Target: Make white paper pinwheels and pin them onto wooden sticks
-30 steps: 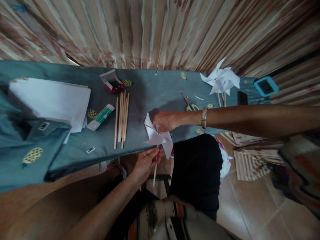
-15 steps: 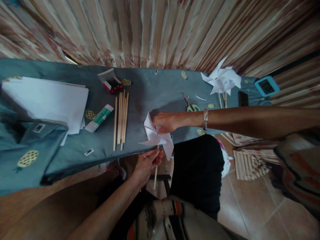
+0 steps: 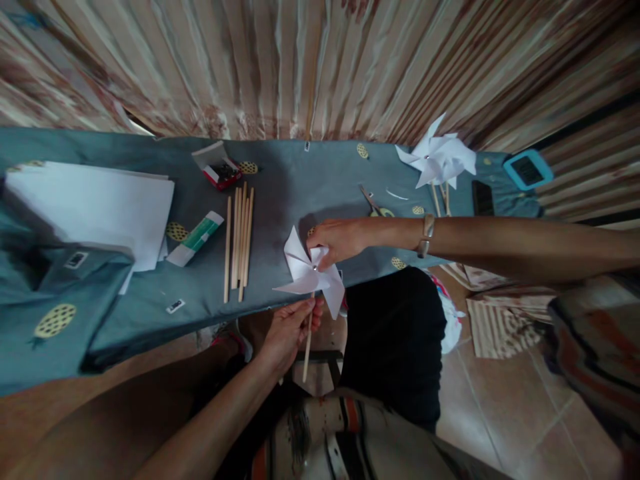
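your paper pinwheel [image 3: 303, 275] is at the near edge of the table [image 3: 320, 180], with its stick [image 3: 307, 350] poking out past that edge toward you. the blades are folded in and a shiny pin shows in the middle, so my guess is that you are at the step of seeing how the blades sit or turn.

your left hand [image 3: 290, 330] pinches the stick just below the blades. your right hand [image 3: 343, 239] has its thumb and fingers on the top right blade, but i cannot tell if they squeeze it or just touch it. i think the next move calls for a firm left hand and a very soft right one, since thin paper may bend or tear near the pin.

now the boxes. near the far edge, left of you, a small red box [image 3: 227, 180] stands with its flap up. little dark things are in it, too small to name. nearer to you, a green and white box [image 3: 196, 239] lies slanted, and what is in it does not show. loose sticks [image 3: 240, 233] lie just right of it, running toward the near edge.
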A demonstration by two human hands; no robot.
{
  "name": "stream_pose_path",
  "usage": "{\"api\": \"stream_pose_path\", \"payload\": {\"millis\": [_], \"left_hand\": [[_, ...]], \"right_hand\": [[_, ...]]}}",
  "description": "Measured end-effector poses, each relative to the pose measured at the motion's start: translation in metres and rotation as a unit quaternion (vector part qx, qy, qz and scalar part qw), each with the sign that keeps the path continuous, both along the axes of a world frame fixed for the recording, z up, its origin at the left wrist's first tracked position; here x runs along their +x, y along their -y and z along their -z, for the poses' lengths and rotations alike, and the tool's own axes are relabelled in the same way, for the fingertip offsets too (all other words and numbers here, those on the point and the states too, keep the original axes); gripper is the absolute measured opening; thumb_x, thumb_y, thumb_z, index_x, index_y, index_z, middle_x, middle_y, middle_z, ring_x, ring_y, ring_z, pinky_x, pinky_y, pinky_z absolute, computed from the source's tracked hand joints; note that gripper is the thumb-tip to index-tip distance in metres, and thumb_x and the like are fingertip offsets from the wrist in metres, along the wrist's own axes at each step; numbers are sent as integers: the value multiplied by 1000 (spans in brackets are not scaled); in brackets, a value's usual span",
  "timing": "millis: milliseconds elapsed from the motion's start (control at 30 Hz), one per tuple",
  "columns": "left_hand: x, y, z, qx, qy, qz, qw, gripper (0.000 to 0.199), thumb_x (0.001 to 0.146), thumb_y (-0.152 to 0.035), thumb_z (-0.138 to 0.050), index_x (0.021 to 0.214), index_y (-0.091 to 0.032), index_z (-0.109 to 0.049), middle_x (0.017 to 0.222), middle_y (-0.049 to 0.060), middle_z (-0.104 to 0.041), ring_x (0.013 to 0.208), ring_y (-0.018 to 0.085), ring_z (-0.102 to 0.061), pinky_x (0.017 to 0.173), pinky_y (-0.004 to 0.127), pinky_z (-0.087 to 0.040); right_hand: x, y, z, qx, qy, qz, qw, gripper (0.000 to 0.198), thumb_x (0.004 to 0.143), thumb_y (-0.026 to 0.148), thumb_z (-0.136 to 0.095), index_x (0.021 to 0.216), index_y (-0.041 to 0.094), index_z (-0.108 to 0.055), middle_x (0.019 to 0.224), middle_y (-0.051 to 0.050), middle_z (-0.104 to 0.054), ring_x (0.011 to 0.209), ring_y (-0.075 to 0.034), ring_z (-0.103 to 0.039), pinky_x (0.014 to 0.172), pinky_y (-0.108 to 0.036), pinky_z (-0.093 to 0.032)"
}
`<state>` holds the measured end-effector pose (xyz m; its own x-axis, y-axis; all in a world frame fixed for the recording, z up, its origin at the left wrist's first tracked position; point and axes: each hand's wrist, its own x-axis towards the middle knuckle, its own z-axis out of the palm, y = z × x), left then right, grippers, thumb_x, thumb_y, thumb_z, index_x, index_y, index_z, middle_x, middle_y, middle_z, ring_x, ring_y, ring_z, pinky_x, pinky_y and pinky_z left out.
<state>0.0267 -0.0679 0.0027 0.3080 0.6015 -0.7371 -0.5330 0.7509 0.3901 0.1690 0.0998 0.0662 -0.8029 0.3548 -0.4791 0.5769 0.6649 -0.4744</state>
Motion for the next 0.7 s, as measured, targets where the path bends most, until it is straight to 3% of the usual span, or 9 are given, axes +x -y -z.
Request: {"api": "stream_pose_path", "payload": {"millis": [167,333,400,433,567,600,633,667,700], "left_hand": [[-1,-5,-6,28,8,-3,1000,40,48,-37,-94,70,-9,-77,61,2,-67,52,5,-56,52,15,-44],[-6,-19,-16,71,1,-16,997,46,46,-41,-94,75,-10,-78,61,1,-66,48,4,-53,48,15,-41],[-10,-27,-22,94,5,-22,995,47,46,-41,-94,76,-10,-78,62,1,-66,49,4,-53,49,16,-40],[-12,-32,-26,106,6,-26,994,46,46,-41,-94,76,-10,-78,62,1,-65,49,5,-52,49,16,-41],[-18,-57,-42,159,-5,-64,985,40,51,-39,-93,74,-10,-77,63,3,-66,53,7,-55,52,19,-43],[-20,-64,-46,176,-10,-77,981,37,53,-38,-92,74,-11,-76,64,2,-66,55,8,-55,53,20,-43],[-20,-71,-51,193,-17,-90,977,34,55,-37,-91,73,-12,-76,64,2,-65,56,8,-56,54,20,-44],[-20,-77,-55,208,-24,-101,973,32,58,-36,-90,73,-12,-76,64,1,-65,58,9,-56,55,20,-44],[-20,-82,-58,221,-30,-109,969,30,60,-36,-89,73,-13,-76,63,1,-65,59,9,-56,56,20,-44]], "right_hand": [[13,-2,-16,11,5,55,998,22,85,29,-73,97,11,-74,84,-3,-71,72,-13,-59,65,-24,-38],[33,-6,-30,81,-104,210,969,34,85,39,-69,109,15,-70,101,-6,-73,87,-18,-66,74,-28,-45],[41,0,-35,139,-196,287,927,37,86,43,-67,113,17,-68,107,-7,-72,94,-21,-66,80,-32,-48],[45,6,-36,179,-257,327,892,38,87,45,-65,114,18,-67,108,-7,-72,99,-22,-66,86,-34,-49],[46,48,-24,288,-430,509,688,35,91,46,-60,118,24,-65,119,-8,-69,110,-23,-63,98,-40,-47],[43,60,-17,283,-442,538,659,33,91,45,-60,116,24,-66,119,-8,-70,110,-24,-63,98,-40,-47],[39,71,-10,259,-446,562,646,29,91,44,-60,112,25,-68,115,-7,-71,107,-24,-65,96,-39,-48],[33,81,-2,216,-442,577,652,26,92,43,-59,104,24,-70,105,-6,-74,98,-23,-66,91,-37,-49],[27,88,5,153,-431,574,679,25,92,44,-58,95,23,-72,93,-5,-75,89,-22,-67,84,-35,-50]]}}
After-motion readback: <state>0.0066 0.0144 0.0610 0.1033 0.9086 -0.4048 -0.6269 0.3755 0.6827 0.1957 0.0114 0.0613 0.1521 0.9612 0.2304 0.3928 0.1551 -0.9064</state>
